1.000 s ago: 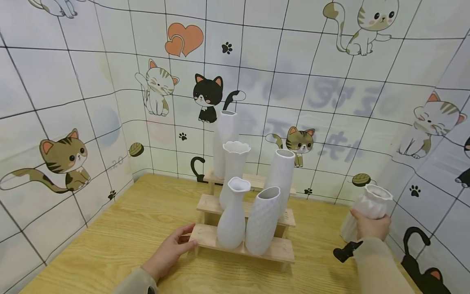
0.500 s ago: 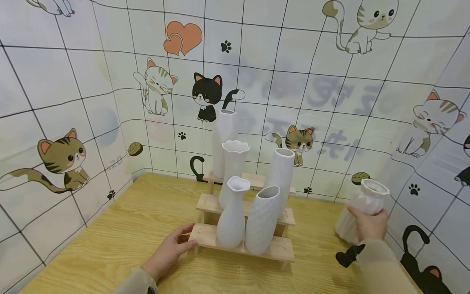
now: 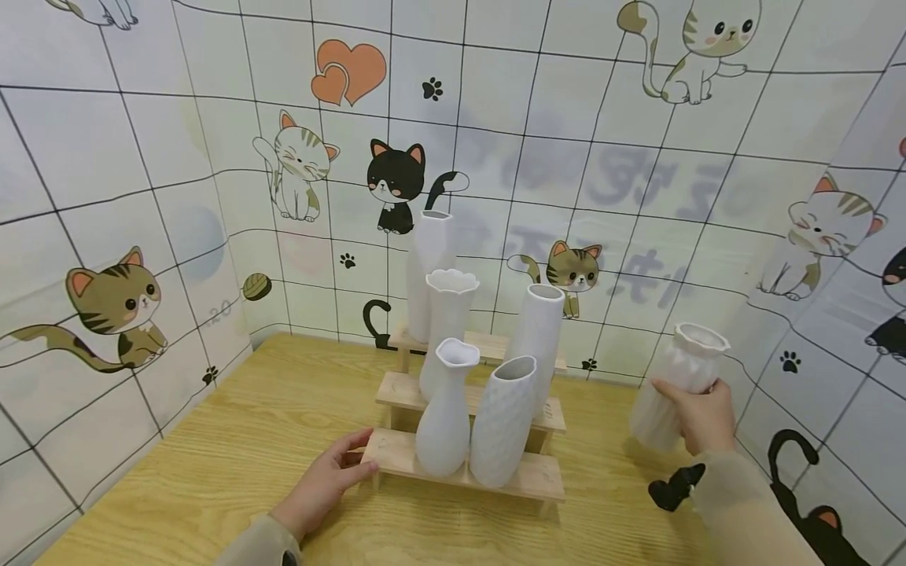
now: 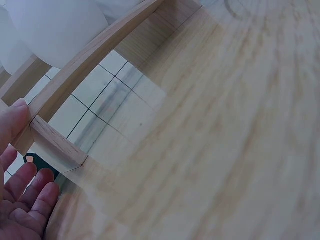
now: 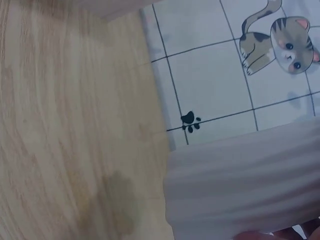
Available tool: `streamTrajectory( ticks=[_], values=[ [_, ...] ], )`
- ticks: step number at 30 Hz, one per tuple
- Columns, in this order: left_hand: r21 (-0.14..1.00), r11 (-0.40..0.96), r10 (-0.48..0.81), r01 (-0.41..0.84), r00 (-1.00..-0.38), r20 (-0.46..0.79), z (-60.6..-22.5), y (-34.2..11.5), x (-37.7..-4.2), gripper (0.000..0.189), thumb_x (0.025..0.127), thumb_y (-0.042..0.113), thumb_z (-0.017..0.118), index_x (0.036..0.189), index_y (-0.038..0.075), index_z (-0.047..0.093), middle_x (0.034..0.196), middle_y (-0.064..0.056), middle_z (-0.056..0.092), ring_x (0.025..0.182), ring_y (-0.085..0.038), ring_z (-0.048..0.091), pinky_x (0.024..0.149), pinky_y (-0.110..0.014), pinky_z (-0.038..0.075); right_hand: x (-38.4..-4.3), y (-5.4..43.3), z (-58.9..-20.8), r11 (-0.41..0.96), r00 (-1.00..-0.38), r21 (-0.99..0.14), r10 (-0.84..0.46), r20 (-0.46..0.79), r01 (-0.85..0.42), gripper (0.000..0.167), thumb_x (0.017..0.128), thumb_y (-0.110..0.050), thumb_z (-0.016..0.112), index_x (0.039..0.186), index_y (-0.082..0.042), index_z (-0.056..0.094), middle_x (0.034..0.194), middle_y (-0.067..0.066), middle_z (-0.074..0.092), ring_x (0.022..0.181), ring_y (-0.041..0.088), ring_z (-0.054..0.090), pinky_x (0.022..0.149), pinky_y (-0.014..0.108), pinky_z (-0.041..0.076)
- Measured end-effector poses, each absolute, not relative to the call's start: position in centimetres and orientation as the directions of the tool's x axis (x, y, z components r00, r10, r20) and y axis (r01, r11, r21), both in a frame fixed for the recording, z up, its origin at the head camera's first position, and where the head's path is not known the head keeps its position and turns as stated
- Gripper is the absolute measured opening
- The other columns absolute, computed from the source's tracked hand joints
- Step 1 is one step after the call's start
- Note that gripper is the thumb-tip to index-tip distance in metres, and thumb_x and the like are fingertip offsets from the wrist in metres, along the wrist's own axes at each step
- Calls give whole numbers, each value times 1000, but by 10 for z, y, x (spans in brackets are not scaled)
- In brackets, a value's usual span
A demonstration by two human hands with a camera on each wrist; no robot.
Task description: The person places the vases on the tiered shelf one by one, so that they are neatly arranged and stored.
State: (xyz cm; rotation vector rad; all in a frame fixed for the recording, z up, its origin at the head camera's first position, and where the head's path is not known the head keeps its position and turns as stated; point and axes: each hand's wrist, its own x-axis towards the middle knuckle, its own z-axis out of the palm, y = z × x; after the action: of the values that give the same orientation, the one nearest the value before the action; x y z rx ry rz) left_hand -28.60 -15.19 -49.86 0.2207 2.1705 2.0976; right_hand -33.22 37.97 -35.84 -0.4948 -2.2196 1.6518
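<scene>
My right hand (image 3: 702,417) grips a white ribbed vase (image 3: 654,405) with a ruffled rim, held tilted at the right over the table. In the right wrist view the lower body of this vase (image 5: 240,185) fills the lower right, my fingertips at the bottom corner. My left hand (image 3: 325,481) holds the left end of the lowest step of a wooden stepped stand (image 3: 392,450), its thumb at the front corner. On that step stand a slender white vase (image 3: 443,440) with a wavy rim and a textured white vase (image 3: 501,432).
Behind, on the higher steps, are a scalloped-rim vase (image 3: 453,310), a tall faceted vase (image 3: 430,259) and a smooth cylindrical vase (image 3: 539,338). The wooden table (image 3: 283,401) meets walls covered in cat-print sheeting (image 3: 488,173) at the back and sides.
My right hand has brought the ribbed vase up and to the left, away from the right wall. The left hand stays at the stand, which has not moved.
</scene>
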Motion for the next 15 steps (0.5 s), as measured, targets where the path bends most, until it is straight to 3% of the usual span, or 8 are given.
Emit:
streamTrajectory(
  ticks=[15],
  values=[
    [999, 35, 185, 18, -983, 11, -498, -151, -286, 68, 88, 25, 72, 145, 6, 40, 140, -15, 45, 115, -28, 49, 93, -37, 44, -327, 356, -311, 302, -953, -953, 291, 85, 7, 106, 83, -45, 73, 151, -1, 5, 154, 24, 17, 135, 48, 26, 90, 71, 36]
  ],
)
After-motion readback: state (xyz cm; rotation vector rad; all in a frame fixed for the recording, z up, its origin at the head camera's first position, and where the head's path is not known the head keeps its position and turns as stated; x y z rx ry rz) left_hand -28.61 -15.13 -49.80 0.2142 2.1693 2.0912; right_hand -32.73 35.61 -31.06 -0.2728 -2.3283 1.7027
